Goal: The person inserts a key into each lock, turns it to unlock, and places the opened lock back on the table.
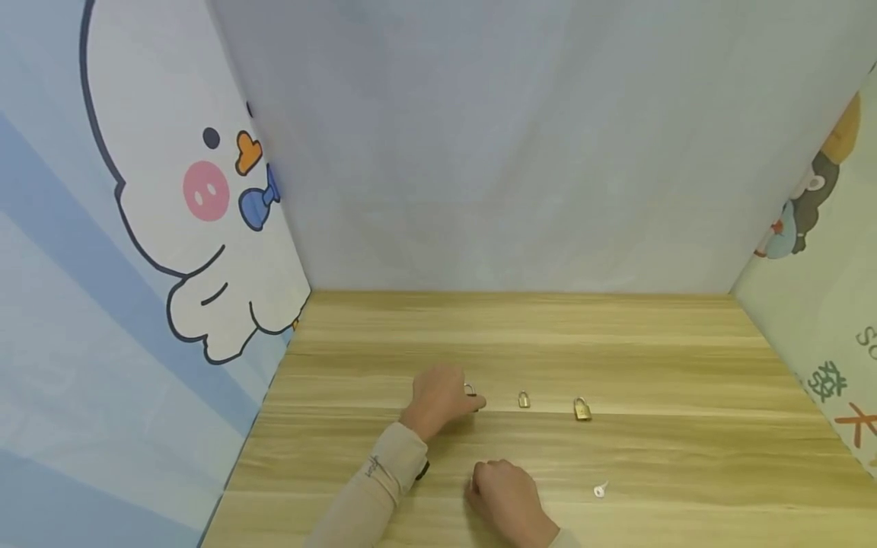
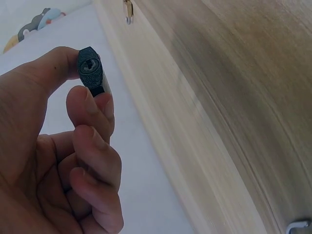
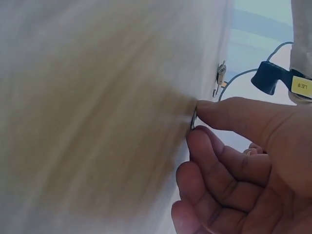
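Dark padlock (image 2: 89,67) is pinched by left grip (image 1: 441,397); at its five o'clock, metal sliver (image 3: 194,118) by right grip (image 1: 510,498).

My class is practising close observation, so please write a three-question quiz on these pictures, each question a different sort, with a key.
1. Multiple choice: what does the left hand pinch?
(a) a sponge
(b) a dark padlock
(c) a spoon

2. True or false: the loose silvery key on the table is nearer the right hand than the left hand.

3. Fill in the gap: the two padlocks that neither hand touches are ____-coloured.

Key: 1 b; 2 true; 3 gold.
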`<state>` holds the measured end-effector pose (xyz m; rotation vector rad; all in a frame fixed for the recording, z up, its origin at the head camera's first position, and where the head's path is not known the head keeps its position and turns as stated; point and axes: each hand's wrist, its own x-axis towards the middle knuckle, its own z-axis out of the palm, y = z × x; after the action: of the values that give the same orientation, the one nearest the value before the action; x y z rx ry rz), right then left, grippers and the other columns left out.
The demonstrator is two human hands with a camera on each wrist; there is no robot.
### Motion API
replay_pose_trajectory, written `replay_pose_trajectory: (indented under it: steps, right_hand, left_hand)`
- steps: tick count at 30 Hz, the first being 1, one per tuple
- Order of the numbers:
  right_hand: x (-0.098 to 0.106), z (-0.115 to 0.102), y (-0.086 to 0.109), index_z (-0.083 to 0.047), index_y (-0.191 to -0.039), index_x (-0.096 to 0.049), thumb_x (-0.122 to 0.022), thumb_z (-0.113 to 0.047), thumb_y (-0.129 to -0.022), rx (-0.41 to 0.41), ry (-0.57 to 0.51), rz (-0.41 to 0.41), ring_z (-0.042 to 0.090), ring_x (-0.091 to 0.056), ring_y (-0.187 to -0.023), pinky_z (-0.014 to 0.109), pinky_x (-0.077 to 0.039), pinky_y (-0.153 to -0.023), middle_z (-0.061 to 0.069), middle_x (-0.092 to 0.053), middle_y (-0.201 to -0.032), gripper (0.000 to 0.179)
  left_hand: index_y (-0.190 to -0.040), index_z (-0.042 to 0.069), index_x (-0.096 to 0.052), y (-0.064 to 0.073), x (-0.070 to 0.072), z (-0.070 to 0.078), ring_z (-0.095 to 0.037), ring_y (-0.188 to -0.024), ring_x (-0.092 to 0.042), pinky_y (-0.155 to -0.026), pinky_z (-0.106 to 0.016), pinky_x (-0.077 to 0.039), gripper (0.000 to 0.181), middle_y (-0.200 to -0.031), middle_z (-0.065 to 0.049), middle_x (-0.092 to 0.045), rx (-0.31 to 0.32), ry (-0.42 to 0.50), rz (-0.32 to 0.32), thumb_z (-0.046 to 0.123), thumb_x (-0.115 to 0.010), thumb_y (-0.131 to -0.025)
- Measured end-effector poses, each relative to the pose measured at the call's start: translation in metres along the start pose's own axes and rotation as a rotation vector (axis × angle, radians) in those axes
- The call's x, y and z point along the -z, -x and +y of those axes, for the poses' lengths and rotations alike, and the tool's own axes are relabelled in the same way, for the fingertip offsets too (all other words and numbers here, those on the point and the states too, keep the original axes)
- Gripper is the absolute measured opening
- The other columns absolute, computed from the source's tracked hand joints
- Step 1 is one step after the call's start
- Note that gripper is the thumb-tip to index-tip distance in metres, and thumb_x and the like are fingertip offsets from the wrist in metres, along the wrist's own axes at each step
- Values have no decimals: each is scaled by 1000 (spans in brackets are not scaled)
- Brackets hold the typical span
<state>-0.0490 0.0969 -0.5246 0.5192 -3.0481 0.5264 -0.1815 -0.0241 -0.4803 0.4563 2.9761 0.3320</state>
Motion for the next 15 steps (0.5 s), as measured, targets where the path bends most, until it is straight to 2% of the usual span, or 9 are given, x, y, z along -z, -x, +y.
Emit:
replay_pose_trajectory:
  steps: [3,5,11,13,15]
  right_hand:
    - [0,-2,1,-17,-60,-51,-70,-11,-82,-68,-53,-49,7,-39,-51,27,-39,-45,-8,-47,-58,30]
    - [0,-4,1,-15,-62,-53,-70,-11,-83,-94,-47,-64,9,-43,-53,28,-41,-46,-6,-48,-59,28]
    - [1,-14,0,-4,-72,-62,-75,-14,-84,-93,92,-63,20,-58,-62,37,-52,-50,5,-57,-65,21]
    - [2,-14,-1,-3,-71,-60,-74,-12,-85,-91,76,-66,21,-58,-61,37,-52,-49,6,-57,-64,21]
    - [3,-12,-2,-5,-69,-57,-72,-9,-85,-84,14,-81,17,-54,-57,33,-49,-48,4,-54,-61,23]
  left_hand:
    - [-51,19,-31,0,-1,0,-6,-43,-15,-37,-22,-17,61,-45,9,-18,0,-2,-1,53,-72,-79]
    - [-50,19,-31,0,-2,0,-6,-43,-15,-37,-23,-17,61,-45,9,-18,1,1,2,53,-73,-78]
    - [-49,19,-32,1,-2,0,-5,-42,-15,-37,-22,-17,59,-44,10,-19,-16,13,-1,52,-71,-80]
    - [-50,19,-32,1,-1,1,-5,-41,-16,-37,-22,-17,58,-44,10,-19,-20,26,-5,50,-71,-80]
    - [-50,19,-32,2,1,1,-5,-41,-16,-37,-22,-17,57,-44,10,-20,-19,34,-11,49,-71,-80]
